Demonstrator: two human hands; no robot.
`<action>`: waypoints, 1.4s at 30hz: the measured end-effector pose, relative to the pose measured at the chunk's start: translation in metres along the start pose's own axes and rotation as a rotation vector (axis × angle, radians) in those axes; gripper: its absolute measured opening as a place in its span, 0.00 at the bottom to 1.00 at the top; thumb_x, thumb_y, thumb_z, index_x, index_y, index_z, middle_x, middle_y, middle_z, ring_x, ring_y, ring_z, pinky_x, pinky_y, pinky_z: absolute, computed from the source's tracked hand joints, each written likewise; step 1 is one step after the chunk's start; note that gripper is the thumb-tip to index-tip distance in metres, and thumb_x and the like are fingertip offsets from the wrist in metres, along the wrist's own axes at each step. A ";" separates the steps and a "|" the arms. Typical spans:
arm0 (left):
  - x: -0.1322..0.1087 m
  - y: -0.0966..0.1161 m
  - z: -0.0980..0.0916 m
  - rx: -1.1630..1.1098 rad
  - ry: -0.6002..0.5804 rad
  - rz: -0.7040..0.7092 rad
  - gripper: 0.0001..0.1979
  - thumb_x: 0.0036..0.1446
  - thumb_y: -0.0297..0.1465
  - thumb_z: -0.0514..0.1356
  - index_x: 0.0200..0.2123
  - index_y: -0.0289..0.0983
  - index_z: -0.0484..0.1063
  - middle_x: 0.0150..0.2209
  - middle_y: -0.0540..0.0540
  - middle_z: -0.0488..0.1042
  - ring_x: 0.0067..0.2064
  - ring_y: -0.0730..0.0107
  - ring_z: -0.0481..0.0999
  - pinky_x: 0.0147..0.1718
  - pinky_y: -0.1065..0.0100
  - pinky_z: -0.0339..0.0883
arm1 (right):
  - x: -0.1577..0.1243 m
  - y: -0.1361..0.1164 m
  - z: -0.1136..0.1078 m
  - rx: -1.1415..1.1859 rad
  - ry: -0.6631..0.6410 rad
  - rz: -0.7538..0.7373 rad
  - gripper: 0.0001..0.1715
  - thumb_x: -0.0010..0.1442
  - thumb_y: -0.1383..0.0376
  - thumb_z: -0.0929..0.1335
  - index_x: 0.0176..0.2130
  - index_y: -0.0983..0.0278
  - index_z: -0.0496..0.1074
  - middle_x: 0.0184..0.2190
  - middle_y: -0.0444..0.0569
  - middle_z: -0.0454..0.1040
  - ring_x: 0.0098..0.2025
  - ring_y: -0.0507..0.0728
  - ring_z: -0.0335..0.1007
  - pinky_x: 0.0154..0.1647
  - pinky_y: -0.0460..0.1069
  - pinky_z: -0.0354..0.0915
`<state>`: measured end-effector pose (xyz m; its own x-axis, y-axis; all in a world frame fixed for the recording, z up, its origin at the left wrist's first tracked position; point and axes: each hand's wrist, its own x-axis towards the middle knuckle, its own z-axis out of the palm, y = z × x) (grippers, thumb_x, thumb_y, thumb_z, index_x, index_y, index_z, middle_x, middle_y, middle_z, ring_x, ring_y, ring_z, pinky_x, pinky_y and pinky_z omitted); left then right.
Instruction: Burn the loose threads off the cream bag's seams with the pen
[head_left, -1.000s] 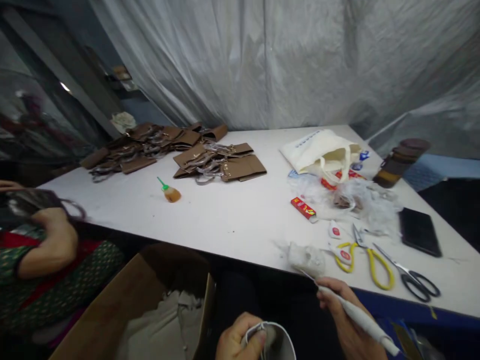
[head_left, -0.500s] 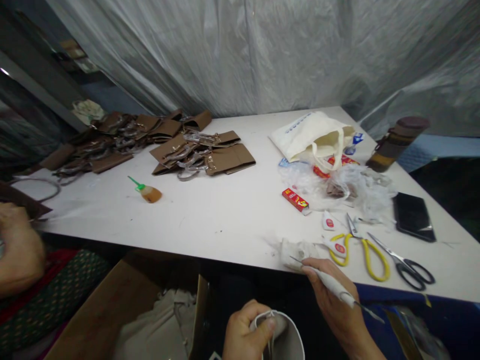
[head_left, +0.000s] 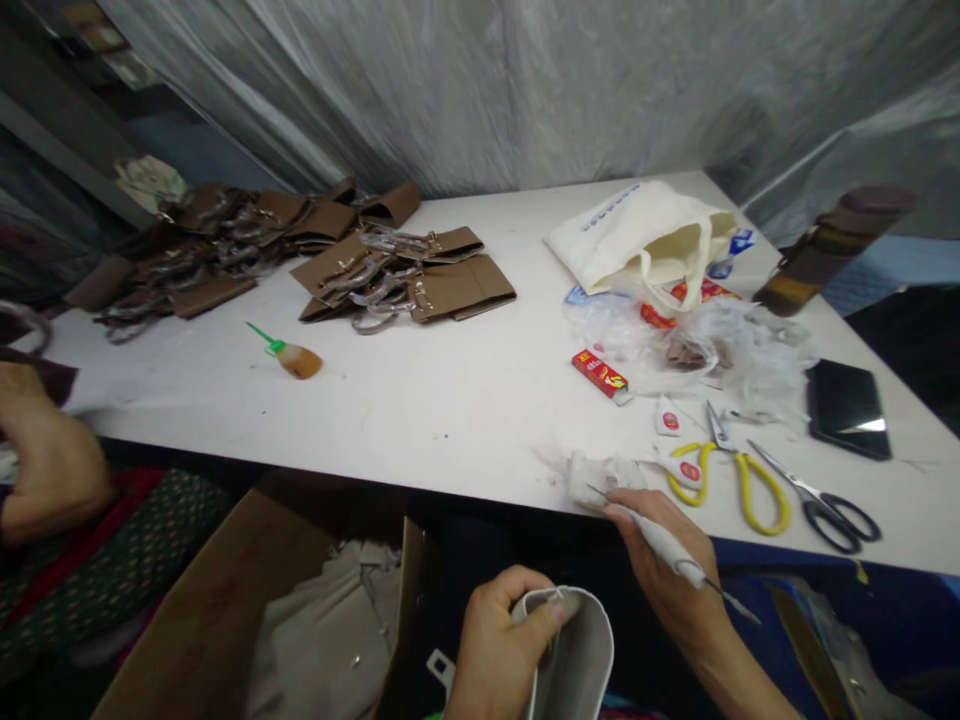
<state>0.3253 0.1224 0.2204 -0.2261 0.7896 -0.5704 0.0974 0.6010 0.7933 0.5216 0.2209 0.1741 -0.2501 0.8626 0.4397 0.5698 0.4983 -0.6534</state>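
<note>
Snugly, the left hand (head_left: 501, 632) pinches a pouch (head_left: 579, 665) — maybe to steady it — and the right hand (head_left: 684, 590) a tool (head_left: 666, 547), by the table's (head_left: 420, 450) front edge.

The person's head-worn camera looks forward and down from the near side of the long white counter (head_left: 390, 410), facing the wrinkled grey plastic sheeting (head_left: 525, 90) at the far side; the bare hands (head_left: 499, 640) appear close and low, the sheeting much farther off.

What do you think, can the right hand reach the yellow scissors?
Probably yes: the yellow scissors lie close by on the table, mostly uncovered. But the right hand holds a white tool, so it's busy.
</note>
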 end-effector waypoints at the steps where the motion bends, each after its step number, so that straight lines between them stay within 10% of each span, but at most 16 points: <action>1: -0.001 0.001 0.000 0.009 0.001 -0.009 0.08 0.50 0.35 0.67 0.29 0.35 0.80 0.24 0.51 0.74 0.30 0.68 0.69 0.30 0.70 0.60 | -0.001 0.000 -0.001 0.020 0.004 0.022 0.14 0.76 0.56 0.65 0.45 0.61 0.76 0.38 0.51 0.80 0.39 0.61 0.78 0.43 0.54 0.70; 7: -0.002 0.002 0.004 0.065 0.003 -0.016 0.06 0.50 0.32 0.67 0.29 0.35 0.83 0.25 0.49 0.77 0.29 0.67 0.71 0.29 0.70 0.61 | -0.013 -0.009 -0.013 0.289 0.021 0.182 0.12 0.75 0.56 0.66 0.43 0.59 0.76 0.36 0.48 0.79 0.39 0.59 0.75 0.43 0.52 0.69; 14: -0.007 0.007 0.012 0.115 -0.020 0.029 0.04 0.50 0.29 0.67 0.30 0.36 0.83 0.31 0.47 0.80 0.34 0.64 0.74 0.37 0.67 0.65 | -0.023 -0.023 -0.013 0.822 -0.336 0.495 0.25 0.75 0.50 0.64 0.33 0.62 0.75 0.25 0.44 0.73 0.28 0.55 0.70 0.31 0.47 0.66; 42: -0.009 -0.004 0.019 0.097 -0.117 0.095 0.04 0.46 0.29 0.65 0.24 0.37 0.81 0.28 0.47 0.76 0.35 0.62 0.72 0.37 0.65 0.60 | -0.048 -0.029 -0.029 0.708 -0.461 0.350 0.27 0.78 0.50 0.59 0.32 0.61 0.69 0.30 0.43 0.66 0.32 0.55 0.64 0.33 0.48 0.58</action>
<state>0.3450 0.1150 0.2188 -0.0975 0.8488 -0.5197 0.2068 0.5280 0.8237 0.5400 0.1624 0.1895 -0.5276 0.8483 -0.0450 0.0966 0.0073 -0.9953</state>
